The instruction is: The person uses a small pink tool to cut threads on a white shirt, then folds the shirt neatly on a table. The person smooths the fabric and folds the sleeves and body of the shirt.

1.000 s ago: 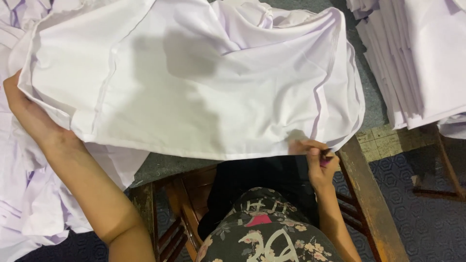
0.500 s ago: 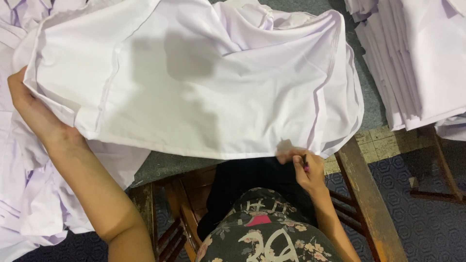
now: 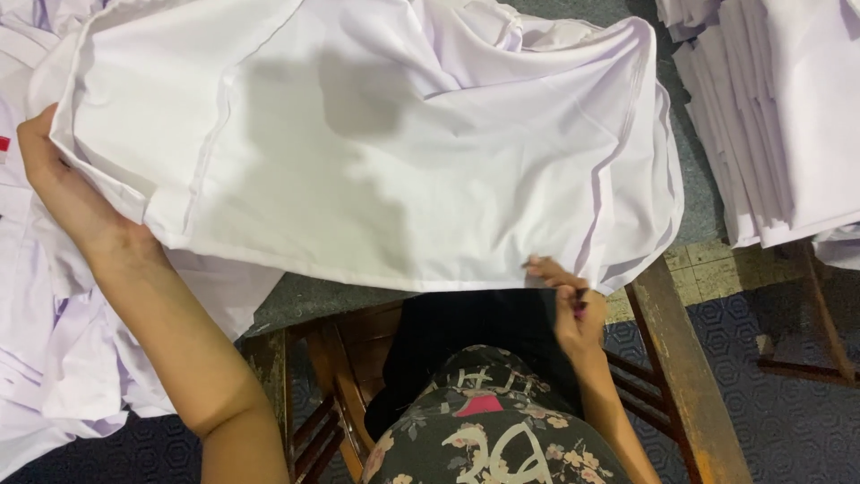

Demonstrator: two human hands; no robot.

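Both hands clamp the white garment (image 3: 376,152): left hand (image 3: 67,193) at its side edge, right hand (image 3: 569,300) pinching its hem; keep tension even.

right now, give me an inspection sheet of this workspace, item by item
surface: grey table top, mostly covered, on a worn wooden frame
job's things: white garment spread out, its hem at the near edge of the table
clutter: loose pale garments heaped at left; stack of folded white garments at right
hands: left hand grips the white garment's left edge; right hand pinches its hem, with a small dark thing between the fingers, too small to tell
cables: nothing seen
surroundings: dark patterned floor; wooden chair under the person; second wooden frame at right
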